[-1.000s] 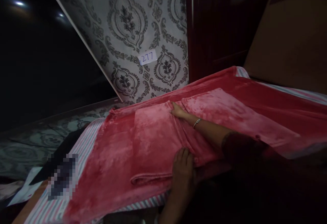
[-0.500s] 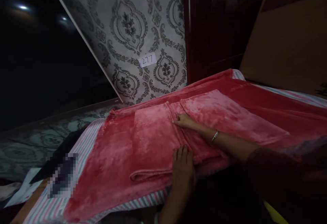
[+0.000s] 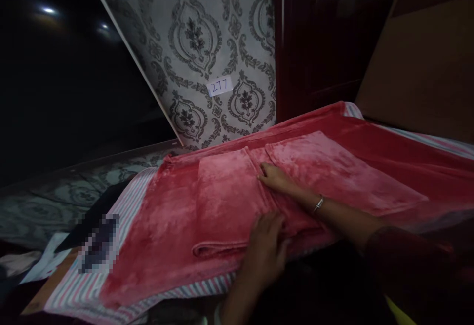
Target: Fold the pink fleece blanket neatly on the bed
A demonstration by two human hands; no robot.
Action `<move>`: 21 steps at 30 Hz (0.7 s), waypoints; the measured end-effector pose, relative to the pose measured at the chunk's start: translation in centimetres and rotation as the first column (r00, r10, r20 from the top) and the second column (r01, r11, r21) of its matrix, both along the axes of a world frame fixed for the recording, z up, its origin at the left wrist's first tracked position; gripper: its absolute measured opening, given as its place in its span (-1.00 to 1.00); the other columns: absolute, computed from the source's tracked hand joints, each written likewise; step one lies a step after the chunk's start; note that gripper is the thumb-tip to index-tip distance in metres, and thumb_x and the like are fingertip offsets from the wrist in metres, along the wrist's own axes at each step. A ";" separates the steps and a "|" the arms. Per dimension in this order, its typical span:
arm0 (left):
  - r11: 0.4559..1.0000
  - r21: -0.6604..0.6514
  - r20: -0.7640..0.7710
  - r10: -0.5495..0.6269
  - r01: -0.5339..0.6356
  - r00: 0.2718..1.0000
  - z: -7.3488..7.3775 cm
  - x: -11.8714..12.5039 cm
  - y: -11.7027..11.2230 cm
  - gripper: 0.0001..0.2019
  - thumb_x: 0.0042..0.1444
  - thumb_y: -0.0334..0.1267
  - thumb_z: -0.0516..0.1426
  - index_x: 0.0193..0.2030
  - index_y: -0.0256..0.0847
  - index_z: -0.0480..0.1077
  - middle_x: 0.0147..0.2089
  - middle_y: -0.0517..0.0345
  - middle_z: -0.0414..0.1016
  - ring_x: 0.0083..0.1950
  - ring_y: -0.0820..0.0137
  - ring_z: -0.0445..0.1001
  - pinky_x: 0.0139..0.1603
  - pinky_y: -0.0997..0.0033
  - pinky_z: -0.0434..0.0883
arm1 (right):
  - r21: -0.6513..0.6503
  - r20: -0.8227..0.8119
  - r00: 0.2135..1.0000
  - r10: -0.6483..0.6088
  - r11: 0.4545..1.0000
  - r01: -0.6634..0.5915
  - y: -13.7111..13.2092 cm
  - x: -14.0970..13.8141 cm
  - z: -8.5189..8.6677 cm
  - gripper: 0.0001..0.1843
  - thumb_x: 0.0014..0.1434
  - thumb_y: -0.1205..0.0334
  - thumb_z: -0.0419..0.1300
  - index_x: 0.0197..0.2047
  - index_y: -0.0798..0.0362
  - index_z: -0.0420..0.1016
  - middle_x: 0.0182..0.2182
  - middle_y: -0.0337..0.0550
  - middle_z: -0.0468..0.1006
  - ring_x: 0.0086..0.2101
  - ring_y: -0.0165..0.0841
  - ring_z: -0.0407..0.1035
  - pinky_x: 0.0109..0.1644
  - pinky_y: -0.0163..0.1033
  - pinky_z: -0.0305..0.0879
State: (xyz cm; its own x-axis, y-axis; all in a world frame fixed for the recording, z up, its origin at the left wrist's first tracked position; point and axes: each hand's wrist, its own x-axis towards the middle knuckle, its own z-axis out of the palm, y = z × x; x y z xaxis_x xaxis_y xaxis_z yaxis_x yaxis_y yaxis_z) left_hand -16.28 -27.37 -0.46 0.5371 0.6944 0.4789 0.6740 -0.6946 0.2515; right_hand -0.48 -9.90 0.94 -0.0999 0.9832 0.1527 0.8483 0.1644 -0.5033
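Note:
A pinkish-red plush blanket [image 3: 229, 186] lies folded, its left and right panels meeting near a narrow gap in the middle. A rolled-looking fold shows at its near left edge. My right hand [image 3: 277, 178], with a bracelet at the wrist, rests on the cloth at that gap, thumb and fingers slightly apart. Closer to me, my left hand [image 3: 265, 246] is over the near edge of the left panel, fingers spread and a little blurred. Whether its fingertips press the cloth I cannot tell.
Beneath lies a red plush cover [image 3: 148, 236] over a striped cloth [image 3: 70, 285]. A large dark screen [image 3: 74, 83] leans at left, a brown board [image 3: 429, 63] stands at right. Behind are patterned wallpaper [image 3: 200, 98], a paper marked 277 [image 3: 220, 86] and a dark red door [image 3: 318, 43].
The view has shifted slightly. My left hand has lifted a little and its fingers have spread. The fingers of my right hand have loosened at the gap; the folded blanket looks unchanged.

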 end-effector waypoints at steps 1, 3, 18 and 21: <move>1.000 -0.007 0.010 0.021 -0.021 1.000 1.2 -1.2 0.5 -0.57 0.26 -0.35 0.04 0.26 -0.21 0.30 0.21 -0.06 0.49 0.27 0.27 0.40 0.35 0.00 0.31 | 0.024 0.006 1.000 0.021 0.999 -0.021 -0.1 -0.4 0.3 -0.51 0.23 0.17 0.18 0.19 0.16 0.40 0.06 0.10 0.50 0.03 -0.20 0.38 0.09 -0.25 0.24; 0.988 0.002 -0.005 0.156 -0.156 0.988 3.3 -3.8 2.2 -0.61 0.31 -0.32 -0.02 0.23 -0.23 0.35 0.21 -0.10 0.49 0.28 0.23 0.40 0.36 -0.04 0.28 | 0.080 0.032 0.997 0.068 0.994 -0.071 0.0 -1.6 1.0 -0.38 0.23 0.13 0.18 0.31 0.17 0.28 0.22 0.16 0.35 0.21 -0.13 0.21 0.27 -0.15 0.10; 0.788 -0.144 -0.470 0.477 -0.598 0.742 0.3 -8.2 4.8 -0.37 0.30 -0.01 0.02 0.47 -0.09 0.05 0.52 -0.19 -0.13 0.52 -0.09 -0.18 0.40 -0.32 -0.01 | 0.111 0.226 0.961 0.159 0.976 -0.188 1.2 -3.8 -3.4 -0.20 0.27 -0.18 0.10 0.40 0.17 0.17 0.39 0.22 0.07 0.37 0.05 -0.09 0.38 0.21 -0.12; 0.787 -0.138 -0.466 0.484 -0.602 0.740 0.3 -8.5 5.0 -0.37 0.30 -0.03 0.02 0.46 -0.09 0.05 0.52 -0.20 -0.13 0.52 -0.11 -0.17 0.39 -0.33 -0.02 | 0.112 0.220 0.963 0.158 0.976 -0.186 2.8 -4.3 -1.6 -0.38 0.32 -0.08 0.07 0.31 0.12 0.31 0.31 0.21 0.24 0.33 0.06 0.01 0.34 0.29 -0.10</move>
